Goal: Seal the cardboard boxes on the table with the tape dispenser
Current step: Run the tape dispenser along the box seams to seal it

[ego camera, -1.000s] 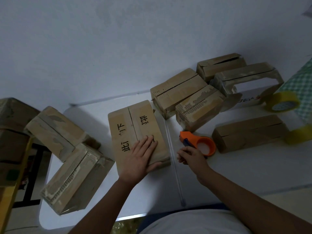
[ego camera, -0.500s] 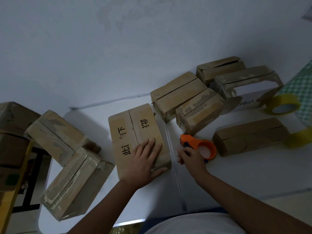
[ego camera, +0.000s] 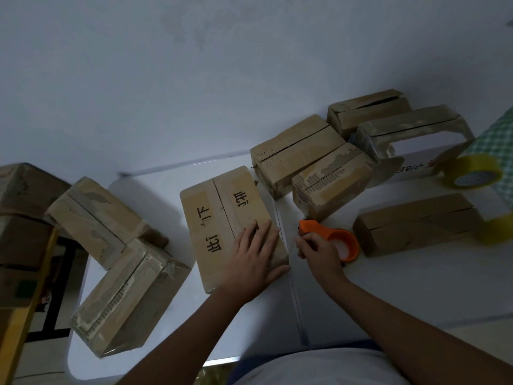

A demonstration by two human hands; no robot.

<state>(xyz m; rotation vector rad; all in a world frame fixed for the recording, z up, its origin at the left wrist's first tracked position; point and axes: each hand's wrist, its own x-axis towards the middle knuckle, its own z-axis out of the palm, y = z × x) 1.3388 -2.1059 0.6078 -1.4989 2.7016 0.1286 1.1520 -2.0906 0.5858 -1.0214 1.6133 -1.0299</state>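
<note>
Two hands, left hand (ego camera: 251, 261) flat on box (ego camera: 222, 218), right hand (ego camera: 319, 252) seemingly gripping dispenser (ego camera: 333, 240)

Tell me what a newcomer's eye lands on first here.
The orange tape dispenser stands out, gripped by the right hand on the white table. Beside it, the left hand lies flat on the box with black lettering. A yellow tape roll sits far right.

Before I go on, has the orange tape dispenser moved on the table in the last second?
No. The tape dispenser sits in the same spot beside the long box, with the right hand on its handle; only the camera shifted.
</note>
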